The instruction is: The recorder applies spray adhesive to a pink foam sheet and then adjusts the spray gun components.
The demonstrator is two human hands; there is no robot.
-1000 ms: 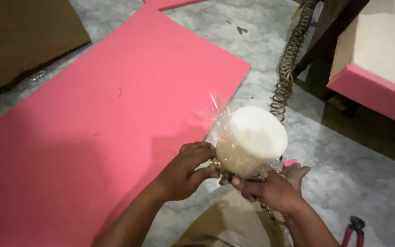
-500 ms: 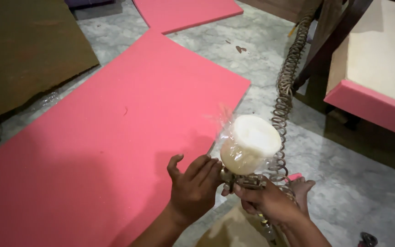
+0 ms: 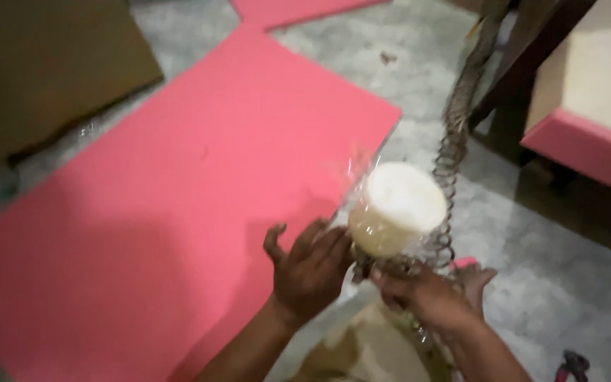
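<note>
Floor: grey mottled stone floor (image 3: 567, 283), under everything here.
Foam sheet: large pink foam sheet (image 3: 178, 212) lying flat on the floor, filling the left and middle of my view, with a second pink piece (image 3: 298, 10) beyond it at the top edge.
Board: brown board (image 3: 44, 71) at the upper left, overlapping the foam's far corner.
Furniture: cream panel with a pink edge (image 3: 588, 152) at the right, on dark legs.
Spring: long metal coil spring (image 3: 457, 134) running from the upper right down to my hands.
Roll: cream-white roll in clear plastic wrap (image 3: 396, 209), raised above the foam's right edge, flat end up, touching the spring's lower coils.
Right hand (image 3: 429, 293): closed under the roll, gripping its base together with the spring end.
Left hand (image 3: 309, 265): fingers spread and loose, fingertips against the roll's left side, clasping nothing.
Pliers: red-handled pliers (image 3: 573, 364) on the floor at the lower right, well apart from my hands.
</note>
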